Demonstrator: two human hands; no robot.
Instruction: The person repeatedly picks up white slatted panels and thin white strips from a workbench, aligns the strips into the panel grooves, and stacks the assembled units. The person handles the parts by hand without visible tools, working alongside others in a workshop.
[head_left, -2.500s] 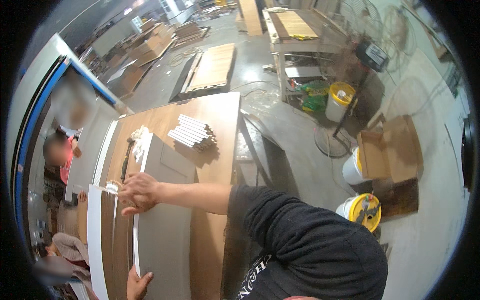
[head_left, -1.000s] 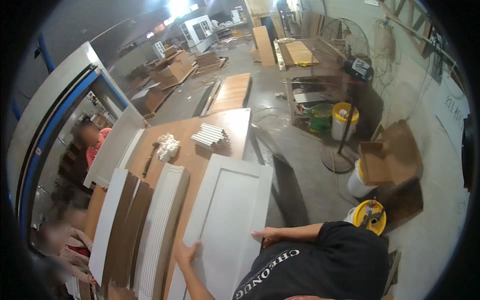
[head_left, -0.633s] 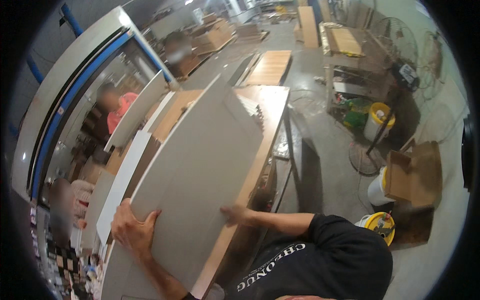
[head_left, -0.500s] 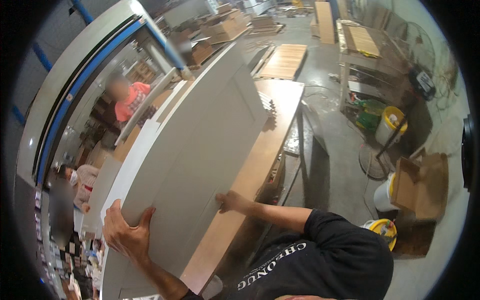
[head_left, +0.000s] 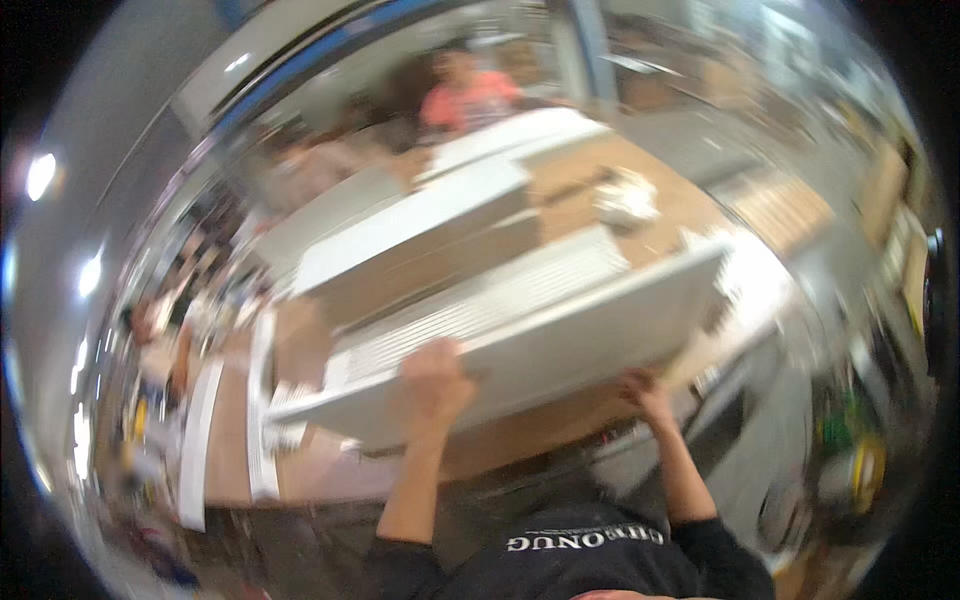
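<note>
A long, light grey board like a cabinet door (head_left: 570, 355) stands tilted on its long edge at the front of the wooden worktable (head_left: 335, 478). My left hand (head_left: 436, 385) is closed over its upper edge, left of the middle. My right hand (head_left: 648, 395) grips the lower edge toward the right end; motion blur softens its fingers. Just behind the board lie white ribbed strips (head_left: 500, 300), partly hidden by it.
A stack of boards with a white top (head_left: 410, 225) sits farther back. Long white strips (head_left: 262, 420) lie at the left. A crumpled white bundle (head_left: 627, 200) rests beyond the ribbed strips. A person in an orange-pink top (head_left: 465, 95) is across the table.
The view has swung left, blurring the picture. The board has tipped from leaning broadside to standing more on edge, showing the ribbed strips behind it. Both hands stay on the board.
</note>
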